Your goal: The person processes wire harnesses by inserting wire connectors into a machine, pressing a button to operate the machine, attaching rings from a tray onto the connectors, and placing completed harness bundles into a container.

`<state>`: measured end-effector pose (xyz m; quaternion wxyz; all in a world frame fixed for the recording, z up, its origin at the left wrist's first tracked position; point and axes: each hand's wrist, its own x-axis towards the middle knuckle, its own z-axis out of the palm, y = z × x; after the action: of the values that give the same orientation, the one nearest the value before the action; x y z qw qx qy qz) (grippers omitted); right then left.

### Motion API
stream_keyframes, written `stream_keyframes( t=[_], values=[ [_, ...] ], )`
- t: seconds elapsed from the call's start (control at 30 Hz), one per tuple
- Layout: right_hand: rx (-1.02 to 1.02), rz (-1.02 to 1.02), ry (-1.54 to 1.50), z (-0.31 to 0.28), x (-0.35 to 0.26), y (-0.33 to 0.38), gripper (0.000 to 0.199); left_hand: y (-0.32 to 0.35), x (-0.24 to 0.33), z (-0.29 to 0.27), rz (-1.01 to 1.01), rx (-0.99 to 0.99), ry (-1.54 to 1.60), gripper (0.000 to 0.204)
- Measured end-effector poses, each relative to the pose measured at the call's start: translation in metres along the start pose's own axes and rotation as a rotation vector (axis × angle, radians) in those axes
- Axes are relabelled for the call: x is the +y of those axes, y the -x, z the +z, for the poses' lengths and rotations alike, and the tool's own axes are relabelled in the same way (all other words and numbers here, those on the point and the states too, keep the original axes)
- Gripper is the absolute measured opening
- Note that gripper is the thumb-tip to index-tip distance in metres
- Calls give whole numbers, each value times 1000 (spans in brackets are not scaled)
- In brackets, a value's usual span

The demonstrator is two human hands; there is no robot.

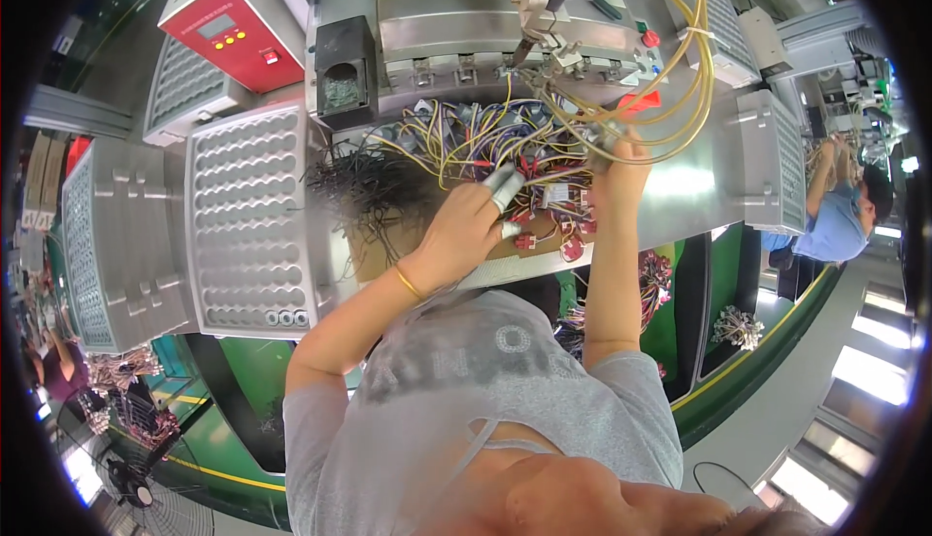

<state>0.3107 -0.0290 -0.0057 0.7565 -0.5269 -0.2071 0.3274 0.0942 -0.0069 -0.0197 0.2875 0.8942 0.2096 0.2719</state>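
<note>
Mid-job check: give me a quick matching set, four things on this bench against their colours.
Things:
1. control box
2. perforated tray
3. bracelet on left hand
4. looped cables above right hand

Colours:
A. yellow
B. red front
C. gold
D. grey

Pairs: 1-B, 2-D, 3-C, 4-A

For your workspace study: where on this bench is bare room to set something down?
Bare metal lies right of the wire pile, before the right grey tray. The middle is crowded with wires around the left hand and right hand.
</note>
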Motion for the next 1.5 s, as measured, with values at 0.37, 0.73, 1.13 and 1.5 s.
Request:
stream_keyframes(
  t=[0.37,0.73,1.13,1.5],
  values=[
    [-11,-71,-100,2,47,-54,4,-8,-19,-17,-244,-15,472,37],
    [35,-11,-99,14,49,-75,25,93,-17,-69,-659,325,575,30],
    [-187,-410,1080,-50,44,-87,16,116,-4,-135,-580,402,-276,22],
    [-1005,-494,444,78,-7,98,30,77,50,-130,-22,299,-190,24]
  ],
)
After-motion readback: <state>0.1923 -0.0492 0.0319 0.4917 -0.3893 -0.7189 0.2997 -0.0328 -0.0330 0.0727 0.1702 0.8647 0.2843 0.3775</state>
